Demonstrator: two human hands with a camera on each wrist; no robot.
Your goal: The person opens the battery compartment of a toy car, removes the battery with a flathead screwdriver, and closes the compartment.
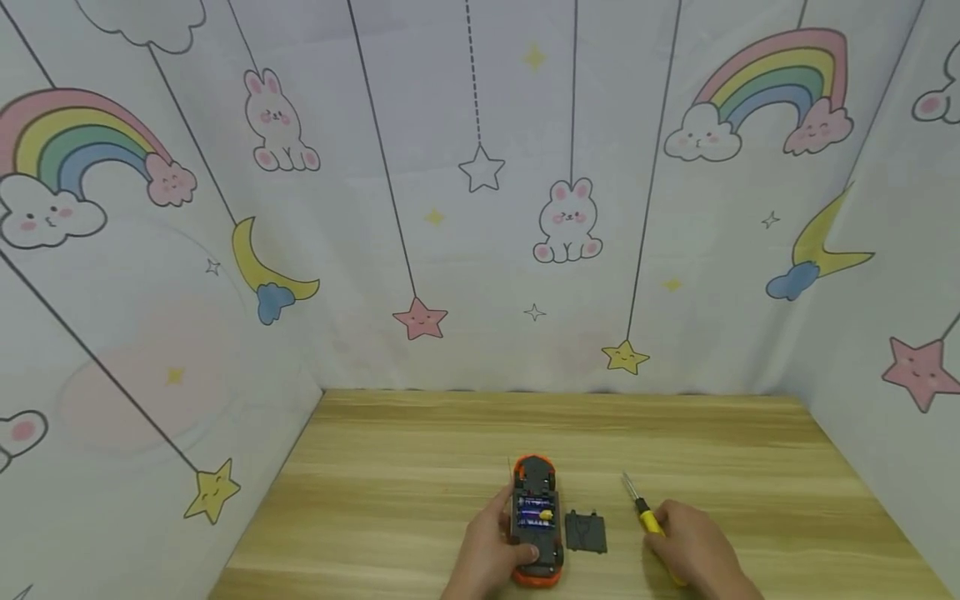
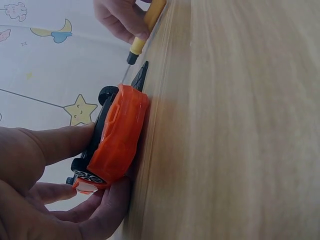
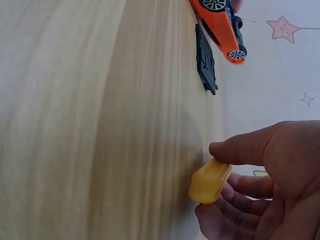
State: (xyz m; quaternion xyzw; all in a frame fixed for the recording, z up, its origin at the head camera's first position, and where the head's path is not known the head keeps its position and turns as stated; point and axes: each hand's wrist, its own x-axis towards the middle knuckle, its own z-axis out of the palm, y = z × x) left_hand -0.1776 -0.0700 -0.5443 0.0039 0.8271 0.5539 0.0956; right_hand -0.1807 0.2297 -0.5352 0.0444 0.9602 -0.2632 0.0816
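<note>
At a wooden desk [image 1: 390, 467], the left hand [image 1: 489, 542] grips an upturned toy car [image 1: 537, 539], the right hand [image 1: 693, 537] a screwdriver [image 1: 647, 517]; battery access appears underway, next likely calling for freed fingers.

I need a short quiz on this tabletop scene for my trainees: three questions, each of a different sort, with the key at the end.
1. True or false: The toy car is standing on its wheels.

2. Where is the dark cover?
A) Underneath the car
B) On the table, between the car and the right hand
C) In the left hand

3. Short answer: What tool is the right hand holding?

Key:
1. False; its underside faces up, with batteries showing in the open compartment.
2. B
3. A screwdriver with a yellow handle.
</note>
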